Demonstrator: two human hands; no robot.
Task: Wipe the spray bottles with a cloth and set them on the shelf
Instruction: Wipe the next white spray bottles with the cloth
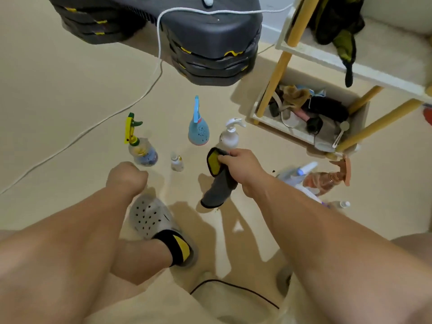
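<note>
1. Right hand (pixel 238 167) pinches the top edge of a soft dark grey cloth with a yellow patch (pixel 219 183). The cloth hangs limp to the left of the shelf's foot. The left hand (pixel 127 176), farther left of the shelf, is curled into a fist with nothing in it.
2. A shelf of flat white boards on round yellow wooden poles (pixel 289 46) has crumpled green-and-black fabric (pixel 339 24) on its upper board. Its bottom tier is crammed with dark, tangled odds and ends (pixel 311 111).
3. A stack of smooth, rounded dark grey plastic pieces with yellow marks (pixel 210 31) sits just left of the shelf's top, with a white cord (pixel 159 43) draped over it.
4. A grey rubber clog with round holes (pixel 149 216), worn over a black-and-yellow sock (pixel 180 246), is on the beige floor well left of the shelf.
5. All the spray bottles are on the floor:
   - A blue teardrop-shaped plastic spray bottle (pixel 198 129) stands left of the shelf.
   - A clear round spray bottle with a yellow-and-green trigger (pixel 142 150) stands farther left.
   - A white plastic spray bottle (pixel 230 134) is nearest the shelf's foot, its base hidden by the right hand and cloth.
   - A translucent pink spray bottle (pixel 327 178) is tilted and blurred, in front of the shelf's outer pole, beside a blurred white-and-blue bottle (pixel 301 174).
   - A small clear bottle (pixel 177 162) stands between the cloth and the yellow-and-green one.
</note>
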